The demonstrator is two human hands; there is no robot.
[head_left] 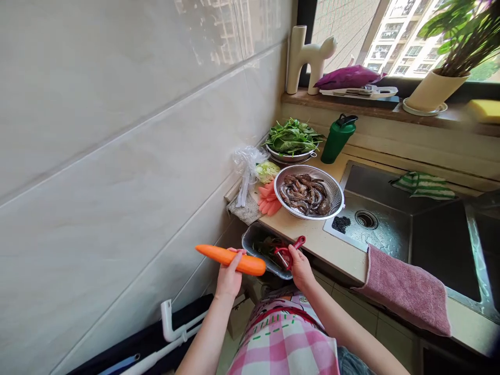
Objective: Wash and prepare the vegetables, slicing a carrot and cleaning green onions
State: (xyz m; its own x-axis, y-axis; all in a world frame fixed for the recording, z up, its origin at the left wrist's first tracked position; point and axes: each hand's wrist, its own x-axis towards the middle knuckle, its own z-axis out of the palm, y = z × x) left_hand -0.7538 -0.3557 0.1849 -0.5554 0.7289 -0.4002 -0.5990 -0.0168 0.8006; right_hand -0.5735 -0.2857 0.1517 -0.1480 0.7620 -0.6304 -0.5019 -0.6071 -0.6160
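My left hand (230, 277) is closed around the thick end of an orange carrot (219, 254), whose tip points left toward the tiled wall. In my right hand (301, 268) is a red peeler (288, 253) with a metal blade, gripped near its frame, its handle sticking up past my fingers. Both hands are over or beside a bin (250, 234) lined with a dark bag and holding green scraps. The carrot and the peeler are apart. The carrot's surface looks smooth and bright.
On the counter (320, 245) stand a colander (336, 200) of shrimp, a bowl of leafy greens (292, 138), a green shaker bottle (339, 139), and pink gloves (269, 200). The sink (385, 219) lies right, with a mauve towel (406, 291) over its front edge. A tiled wall (117, 182) bounds the left.
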